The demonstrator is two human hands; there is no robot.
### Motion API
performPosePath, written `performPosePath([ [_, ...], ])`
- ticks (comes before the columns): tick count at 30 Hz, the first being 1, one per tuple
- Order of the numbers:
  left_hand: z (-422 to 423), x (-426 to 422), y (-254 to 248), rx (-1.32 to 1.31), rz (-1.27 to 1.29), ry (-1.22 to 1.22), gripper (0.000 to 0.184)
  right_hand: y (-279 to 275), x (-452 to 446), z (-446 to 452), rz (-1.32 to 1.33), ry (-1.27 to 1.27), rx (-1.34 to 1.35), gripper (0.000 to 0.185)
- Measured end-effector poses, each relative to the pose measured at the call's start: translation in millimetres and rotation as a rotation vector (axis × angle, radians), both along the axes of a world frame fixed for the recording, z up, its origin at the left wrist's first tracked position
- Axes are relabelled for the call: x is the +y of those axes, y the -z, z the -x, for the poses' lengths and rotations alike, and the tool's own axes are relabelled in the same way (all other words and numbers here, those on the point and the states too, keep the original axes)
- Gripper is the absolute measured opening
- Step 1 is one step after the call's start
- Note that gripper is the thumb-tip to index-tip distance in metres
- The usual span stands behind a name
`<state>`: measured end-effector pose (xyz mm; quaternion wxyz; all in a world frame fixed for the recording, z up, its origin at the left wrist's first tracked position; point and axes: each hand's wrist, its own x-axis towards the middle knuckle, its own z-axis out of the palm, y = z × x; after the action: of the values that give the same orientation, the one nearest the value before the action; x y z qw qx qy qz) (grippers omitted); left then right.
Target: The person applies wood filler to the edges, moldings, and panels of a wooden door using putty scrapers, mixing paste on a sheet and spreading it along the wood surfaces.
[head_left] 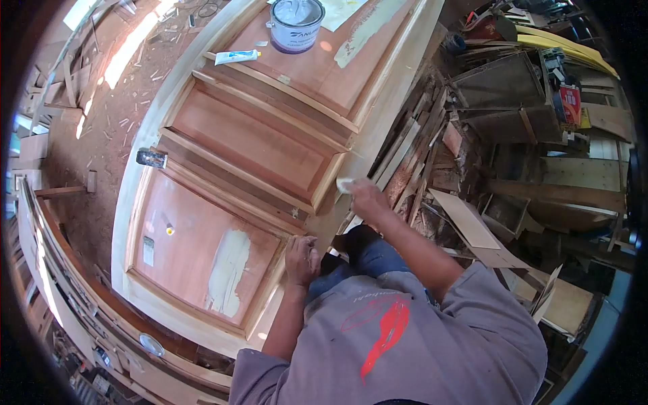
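Observation:
A wooden panelled door (256, 140) lies flat, with pale filler (229, 273) spread on its lower panel and more on the upper one. My right hand (368, 201) is closed round a small pale-tipped spreader (344, 185) over the door's right edge. Near the bottom of the door, my left hand (302, 260) rests by the frame edge with its fingers curled; what they hold, if anything, is hidden. An open tin (295, 37) and a white-and-blue tube (237, 57) stand and lie on the upper part. A dark-ended scraper (152, 158) lies at the left edge.
Wood offcuts (412, 148) are piled right of the door, beside old wooden boxes (499, 88). Curved boards (121, 324) run along the lower left, with a round lid (152, 345) on them. Shavings litter the floor (101, 162).

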<state>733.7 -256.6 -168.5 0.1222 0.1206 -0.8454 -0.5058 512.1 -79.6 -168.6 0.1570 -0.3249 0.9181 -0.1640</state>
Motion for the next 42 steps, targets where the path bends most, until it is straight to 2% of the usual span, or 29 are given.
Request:
performPosePath([
  [6, 2.2, 3.9, -3.7, -0.043, -0.054, -0.065, 0.026, -4.8, -17.8, -81.9, -0.013, -0.112, -0.128, 0.042],
  [9, 1.1, 1.6, -6.0, -0.028, 0.024, -0.053, 0.023, -13.1, -21.3, -97.1, -0.045, -0.174, -0.224, 0.04],
  [12, -3.5, 4.5, -11.3, -0.044, 0.021, -0.1, 0.021, -22.2, -8.8, -83.5, 0.162, -0.059, -0.295, 0.038],
  [15, -16.4, 12.1, -1.0, -0.177, -0.077, -0.107, 0.021, -25.4, 21.3, -53.4, 0.412, 0.285, -0.705, 0.042],
  [16, -11.9, 15.8, -17.7, -0.272, -0.152, -0.122, 0.024, -24.0, 23.1, -44.0, 0.477, 0.384, -0.861, 0.044],
  [18, 1.1, 31.0, -37.3, -0.414, -0.319, -0.129, 0.03, -38.4, 25.6, -38.3, 0.865, 0.642, -1.12, 0.039],
  [19, 7.1, 41.1, -37.2, -0.461, -0.41, -0.114, 0.036, -42.2, 21.4, -37.7, 0.943, 0.649, -1.188, 0.037],
  [21, 20.1, 71.1, -26.3, -0.315, -0.668, -0.248, 0.036, -48.4, 19.0, -37.3, 1.097, 0.686, -1.313, 0.034],
  [22, 28.2, 82.6, -23.7, -0.234, -0.794, -0.302, 0.037, -30.5, 23.6, -41.7, 1.024, 0.537, -1.084, 0.033],
  [23, 37.7, 89.8, -28.5, -0.24, -0.93, -0.377, 0.037, 10.1, 32.0, -49.0, 0.951, 0.394, -0.853, 0.031],
  [25, 50.5, 98.9, -40.7, -0.245, -1.21, -0.524, 0.037, -22.2, 14.8, -58.3, 1.158, 0.679, -1.363, 0.025],
  [28, 45.2, 103.0, -48.0, -0.13, -1.158, -0.601, 0.034, -20.7, 4.3, -77.6, 1.006, 0.678, -1.478, 0.022],
  [29, 38.6, 102.6, -49.3, -0.078, -1.132, -0.628, 0.033, -21.0, 1.7, -83.6, 1.005, 0.596, -1.51, 0.022],
  [32, 11.0, 86.8, -45.1, 0.055, -1.069, -0.716, 0.031, -32.9, -14.0, -91.8, 0.866, 0.496, -1.547, 0.025],
  [33, -3.4, 79.4, -43.3, 0.077, -1.07, -0.755, 0.03, -36.4, -21.4, -94.7, 0.896, 0.424, -1.496, 0.03],
  [36, -49.8, 49.7, -57.7, 0.113, -0.98, -0.958, 0.03, -43.0, -51.4, -89.3, 0.664, 0.327, -1.273, 0.03],
  [40, -116.1, 25.7, -70.6, 0.156, -0.866, -1.228, 0.027, -22.0, -150.4, -87.3, 0.525, -0.187, -0.803, 0.028],
  [42, -141.2, 11.5, -74.5, 0.121, -0.729, -1.304, 0.026, -57.4, -227.8, -100.2, 0.252, -0.404, -0.633, 0.035],
])
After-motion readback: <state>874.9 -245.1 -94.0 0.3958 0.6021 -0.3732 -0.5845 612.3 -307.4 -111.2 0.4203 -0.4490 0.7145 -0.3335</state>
